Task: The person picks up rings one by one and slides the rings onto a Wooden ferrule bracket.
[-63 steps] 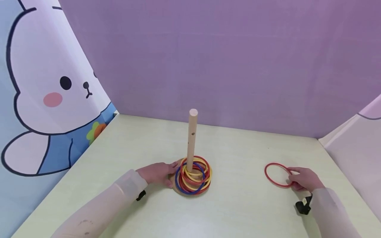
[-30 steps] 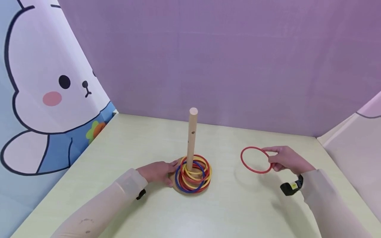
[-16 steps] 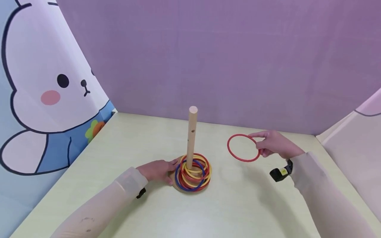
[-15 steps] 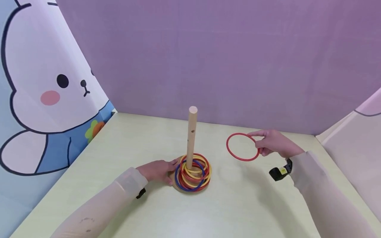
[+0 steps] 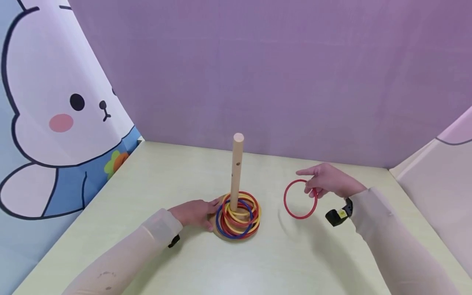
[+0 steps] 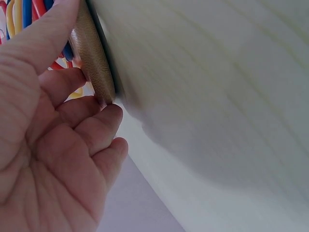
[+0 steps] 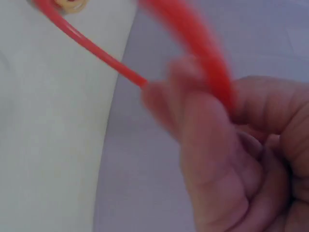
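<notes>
A wooden post stands upright on a round wooden base. Several red, yellow and blue rings lie piled around its foot. My left hand grips the base's left edge; in the left wrist view, fingertips meet the rim while the thumb reaches over the top. To the right of the post, my right hand holds one red ring above the table, its index finger stretched out to the left. The right wrist view shows this ring blurred, pinched between thumb and fingers.
The pale table meets a purple cloth wall at the back. A cartoon-printed sheet borders the left side, and a light panel the right. Dark wrist cameras hang under the wrists.
My right hand has lifted the red ring and carried it leftward toward the post. Within the last half second the ring has swung down and stands steeper. The left hand has stayed in place.
</notes>
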### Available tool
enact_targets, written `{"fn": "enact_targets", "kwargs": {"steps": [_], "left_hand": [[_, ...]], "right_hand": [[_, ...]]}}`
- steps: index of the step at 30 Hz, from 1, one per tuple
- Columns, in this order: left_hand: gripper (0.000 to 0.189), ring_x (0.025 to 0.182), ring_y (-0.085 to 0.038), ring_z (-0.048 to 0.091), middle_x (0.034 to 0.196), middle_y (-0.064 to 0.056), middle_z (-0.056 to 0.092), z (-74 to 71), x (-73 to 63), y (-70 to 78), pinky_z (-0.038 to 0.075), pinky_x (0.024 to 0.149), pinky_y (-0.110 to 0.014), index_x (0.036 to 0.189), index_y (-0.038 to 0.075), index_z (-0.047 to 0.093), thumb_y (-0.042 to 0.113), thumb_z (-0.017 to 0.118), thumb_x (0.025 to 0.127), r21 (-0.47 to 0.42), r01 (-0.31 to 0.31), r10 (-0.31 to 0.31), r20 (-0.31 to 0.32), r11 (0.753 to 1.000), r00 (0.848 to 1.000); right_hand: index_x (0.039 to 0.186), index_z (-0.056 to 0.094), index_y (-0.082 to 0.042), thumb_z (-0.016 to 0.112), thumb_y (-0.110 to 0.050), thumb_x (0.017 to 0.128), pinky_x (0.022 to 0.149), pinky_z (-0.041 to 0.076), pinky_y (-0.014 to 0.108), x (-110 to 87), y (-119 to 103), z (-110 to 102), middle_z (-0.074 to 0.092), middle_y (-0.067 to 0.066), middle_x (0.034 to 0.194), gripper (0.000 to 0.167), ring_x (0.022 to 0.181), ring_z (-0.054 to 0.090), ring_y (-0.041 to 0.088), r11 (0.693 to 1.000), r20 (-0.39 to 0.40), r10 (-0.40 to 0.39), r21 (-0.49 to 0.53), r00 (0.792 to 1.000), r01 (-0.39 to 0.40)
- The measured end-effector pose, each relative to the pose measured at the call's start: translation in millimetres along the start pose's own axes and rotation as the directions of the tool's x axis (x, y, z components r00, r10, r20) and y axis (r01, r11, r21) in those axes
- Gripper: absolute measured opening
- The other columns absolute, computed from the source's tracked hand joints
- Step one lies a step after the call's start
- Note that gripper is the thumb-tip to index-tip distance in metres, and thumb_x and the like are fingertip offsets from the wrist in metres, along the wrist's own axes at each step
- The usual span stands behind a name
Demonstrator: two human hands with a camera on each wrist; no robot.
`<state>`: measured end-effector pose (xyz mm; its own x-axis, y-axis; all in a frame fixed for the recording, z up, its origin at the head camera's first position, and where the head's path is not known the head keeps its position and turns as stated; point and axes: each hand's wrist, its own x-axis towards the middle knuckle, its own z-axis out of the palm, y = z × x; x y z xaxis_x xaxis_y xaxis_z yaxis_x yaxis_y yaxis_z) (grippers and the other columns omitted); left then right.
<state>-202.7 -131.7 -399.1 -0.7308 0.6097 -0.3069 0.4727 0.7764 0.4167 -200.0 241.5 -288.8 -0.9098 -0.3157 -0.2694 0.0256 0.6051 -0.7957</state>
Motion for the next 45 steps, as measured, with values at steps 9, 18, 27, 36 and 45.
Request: {"fn": "enact_targets", "kwargs": {"steps": [9, 18, 27, 36, 45], "left_hand": [[0.070, 0.121, -0.037, 0.051, 0.153, -0.012, 0.031, 1.3, 1.3, -2.1, 0.039, 0.103, -0.046, 0.139, 0.003, 0.048, 0.022, 0.078, 0.079, 0.012, -0.006, 0.006, -0.002, 1.000, 1.000], [0.072, 0.119, -0.036, 0.053, 0.153, -0.011, 0.030, 0.2, 1.1, -1.8, 0.041, 0.101, -0.046, 0.141, 0.003, 0.046, 0.023, 0.077, 0.080, 0.013, -0.012, 0.012, 0.006, 1.000, 1.000], [0.068, 0.120, -0.035, 0.053, 0.154, -0.009, 0.031, 0.8, 2.9, -1.7, 0.041, 0.102, -0.045, 0.140, 0.006, 0.049, 0.023, 0.077, 0.080, 0.011, 0.007, -0.007, 0.000, 1.000, 1.000], [0.068, 0.122, -0.037, 0.050, 0.154, -0.008, 0.029, 0.7, 4.2, 0.7, 0.039, 0.103, -0.045, 0.140, 0.007, 0.049, 0.023, 0.077, 0.080, -0.003, 0.023, -0.023, 0.001, 1.000, 1.000], [0.067, 0.118, -0.035, 0.054, 0.153, -0.009, 0.031, 1.8, 5.8, -2.3, 0.042, 0.101, -0.045, 0.139, 0.006, 0.049, 0.023, 0.077, 0.081, 0.022, -0.001, 0.001, 0.000, 1.000, 1.000]], "right_hand": [[0.145, 0.030, 0.009, 0.049, 0.004, 0.093, 0.068, 0.056, 0.033, -1.1, -2.1, 2.7, 0.062, 0.013, 0.089, 0.056, 0.076, 0.064, 0.021, 0.997, 0.070, -0.076, 0.026, 0.995, 0.074], [0.148, 0.028, 0.005, 0.047, 0.002, 0.096, 0.073, 0.057, 0.031, -6.8, -24.3, -0.2, 0.061, 0.013, 0.092, 0.055, 0.082, 0.066, 0.020, 0.990, -0.017, -0.098, 0.101, 0.995, 0.099], [0.150, 0.025, 0.000, 0.045, 0.003, 0.098, 0.073, 0.056, 0.026, -12.6, -40.0, 0.7, 0.062, 0.008, 0.095, 0.056, 0.082, 0.067, 0.013, 0.941, -0.128, -0.166, 0.276, 0.978, 0.196], [0.151, 0.026, -0.003, 0.047, 0.000, 0.098, 0.074, 0.056, 0.025, -20.8, -54.7, 10.1, 0.064, 0.005, 0.096, 0.057, 0.083, 0.068, 0.012, 0.856, -0.231, -0.232, 0.412, 0.945, 0.311], [0.150, 0.028, -0.004, 0.049, -0.001, 0.098, 0.073, 0.056, 0.025, -24.3, -66.8, 10.7, 0.065, 0.007, 0.095, 0.057, 0.083, 0.068, 0.014, 0.772, -0.295, -0.259, 0.510, 0.920, 0.380]]}}
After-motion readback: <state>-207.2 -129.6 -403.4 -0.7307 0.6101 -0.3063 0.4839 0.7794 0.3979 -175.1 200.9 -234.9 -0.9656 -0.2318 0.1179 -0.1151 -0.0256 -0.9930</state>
